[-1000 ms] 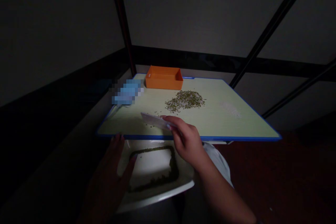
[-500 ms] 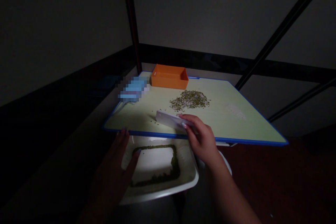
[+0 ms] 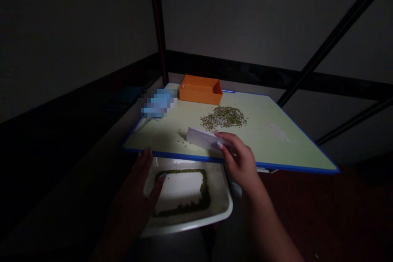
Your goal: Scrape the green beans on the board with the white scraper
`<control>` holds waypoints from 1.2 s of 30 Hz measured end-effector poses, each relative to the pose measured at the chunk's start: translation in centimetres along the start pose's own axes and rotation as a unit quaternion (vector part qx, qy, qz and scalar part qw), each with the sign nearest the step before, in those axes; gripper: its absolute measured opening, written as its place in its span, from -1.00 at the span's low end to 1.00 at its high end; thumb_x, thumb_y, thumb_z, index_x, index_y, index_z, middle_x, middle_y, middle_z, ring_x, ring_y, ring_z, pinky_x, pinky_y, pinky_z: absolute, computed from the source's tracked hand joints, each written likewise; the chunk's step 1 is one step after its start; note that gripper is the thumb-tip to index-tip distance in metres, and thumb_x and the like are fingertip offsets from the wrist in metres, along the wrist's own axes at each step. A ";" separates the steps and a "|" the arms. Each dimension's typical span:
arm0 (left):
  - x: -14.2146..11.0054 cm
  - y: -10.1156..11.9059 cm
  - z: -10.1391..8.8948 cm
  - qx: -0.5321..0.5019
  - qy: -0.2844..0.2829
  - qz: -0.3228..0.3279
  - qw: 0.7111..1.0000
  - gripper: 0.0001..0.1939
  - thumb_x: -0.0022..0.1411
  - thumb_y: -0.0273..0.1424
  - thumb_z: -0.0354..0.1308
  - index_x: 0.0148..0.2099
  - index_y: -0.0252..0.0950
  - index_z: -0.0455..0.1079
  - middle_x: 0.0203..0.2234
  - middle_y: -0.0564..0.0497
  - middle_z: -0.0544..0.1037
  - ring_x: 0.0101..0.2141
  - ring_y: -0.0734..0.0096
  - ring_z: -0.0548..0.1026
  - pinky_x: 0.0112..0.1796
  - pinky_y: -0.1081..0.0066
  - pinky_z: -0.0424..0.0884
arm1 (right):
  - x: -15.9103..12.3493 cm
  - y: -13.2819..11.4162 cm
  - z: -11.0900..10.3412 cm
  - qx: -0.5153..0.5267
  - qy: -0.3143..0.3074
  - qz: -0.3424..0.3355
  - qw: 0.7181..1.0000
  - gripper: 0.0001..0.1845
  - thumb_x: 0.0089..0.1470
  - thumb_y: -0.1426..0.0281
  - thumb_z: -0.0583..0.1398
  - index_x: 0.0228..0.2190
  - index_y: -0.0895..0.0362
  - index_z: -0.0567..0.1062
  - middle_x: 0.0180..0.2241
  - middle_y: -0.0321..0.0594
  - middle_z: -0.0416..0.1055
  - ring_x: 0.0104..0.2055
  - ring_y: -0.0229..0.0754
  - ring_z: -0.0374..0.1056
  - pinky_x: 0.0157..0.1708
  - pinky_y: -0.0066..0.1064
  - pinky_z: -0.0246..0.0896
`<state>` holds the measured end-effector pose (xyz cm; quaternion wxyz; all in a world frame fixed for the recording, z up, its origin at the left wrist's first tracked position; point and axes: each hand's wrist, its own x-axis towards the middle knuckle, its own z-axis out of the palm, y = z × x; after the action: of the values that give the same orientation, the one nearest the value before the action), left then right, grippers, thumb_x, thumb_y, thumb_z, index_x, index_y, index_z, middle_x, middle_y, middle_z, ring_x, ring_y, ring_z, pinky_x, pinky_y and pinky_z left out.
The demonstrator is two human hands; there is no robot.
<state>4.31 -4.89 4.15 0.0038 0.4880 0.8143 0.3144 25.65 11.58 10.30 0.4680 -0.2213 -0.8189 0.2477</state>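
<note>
One flat strip [image 3: 201, 138] in the right hand [image 3: 241, 159]: white, smooth-looking, rectangular; pinched at the right end between thumb and fingers, set on edge over the near border of the tabletop. Contact with the surface unclear. Just left of the strip's free end: several loose grains [image 3: 183, 143], small and dark.

At the left hand [image 3: 138, 196]: one basin [image 3: 227, 208], white, glossy, round-cornered. Thumb spread well away from the fingers and over the basin's interior; too dark to tell whether gripping the rim. Between and below the hands, inside the basin: one band of green grains [image 3: 205, 196], granular, roughly rectangular around a bare white middle.

Beyond the right hand: one heap of mixed grains [image 3: 225, 116], green and whitish, uncountable, spread in a thin oval. Farther right of the same hand: one pale patch of grains [image 3: 278, 132]. Beyond both hands: one orange tray [image 3: 201, 96], open-topped, straight-walled. Beyond the left hand: one light-blue item [image 3: 158, 104], blurred. Under all these except the basin: one tabletop [image 3: 264, 147], flat, pale yellow-green, blue-edged.
</note>
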 end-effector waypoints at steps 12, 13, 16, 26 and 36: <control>-0.2 -0.2 0.0 0.002 0.007 0.015 1.000 -0.31 0.25 -0.02 -0.07 0.35 -0.16 0.04 0.36 -0.06 0.12 0.34 0.21 0.06 0.27 0.04 0.17 | 0.8 -0.3 1.6 0.024 -0.014 -0.012 1.000 -0.65 0.21 0.51 0.08 -0.02 0.01 0.46 -0.08 -0.20 0.56 -0.08 -0.18 0.51 -0.15 -0.38 0.44; -0.2 -0.2 0.0 0.004 0.006 0.014 1.000 -0.32 0.25 -0.03 -0.07 0.35 -0.16 0.04 0.36 -0.07 0.12 0.34 0.21 0.07 0.26 0.04 0.17 | 0.9 -0.3 1.6 0.028 -0.015 -0.013 0.999 -0.65 0.21 0.51 0.08 -0.02 0.01 0.46 -0.09 -0.20 0.56 -0.08 -0.18 0.50 -0.13 -0.37 0.44; -0.2 -0.2 0.1 0.008 0.010 0.009 1.000 -0.32 0.26 -0.04 -0.07 0.35 -0.16 0.04 0.35 -0.07 0.12 0.33 0.20 0.08 0.26 0.05 0.18 | 1.0 -0.3 1.6 0.036 -0.021 -0.005 0.999 -0.68 0.21 0.49 0.09 -0.04 0.01 0.48 -0.10 -0.20 0.57 -0.06 -0.16 0.50 -0.12 -0.35 0.43; -0.1 0.2 0.0 0.002 0.009 0.002 1.000 -0.28 0.24 0.01 -0.09 0.34 -0.22 0.08 0.35 -0.09 0.13 0.33 0.20 0.08 0.27 0.08 0.17 | 0.7 0.0 0.4 0.081 -0.029 0.003 0.996 -0.73 0.23 0.43 0.12 -0.07 -0.03 0.49 -0.09 -0.23 0.55 -0.04 -0.17 0.48 -0.09 -0.35 0.41; -0.2 0.0 0.1 0.003 0.017 0.015 1.000 -0.31 0.24 -0.03 -0.05 0.34 -0.18 0.08 0.34 -0.07 0.14 0.32 0.20 0.11 0.25 0.09 0.20 | 0.6 -0.6 2.4 0.030 0.012 0.025 0.999 -0.67 0.22 0.46 0.09 0.00 0.01 0.44 -0.05 -0.18 0.53 -0.02 -0.14 0.47 -0.14 -0.38 0.42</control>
<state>4.42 -4.99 4.01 -0.0167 0.4950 0.8075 0.3205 23.17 10.97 10.04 0.4777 -0.2311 -0.7997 0.2810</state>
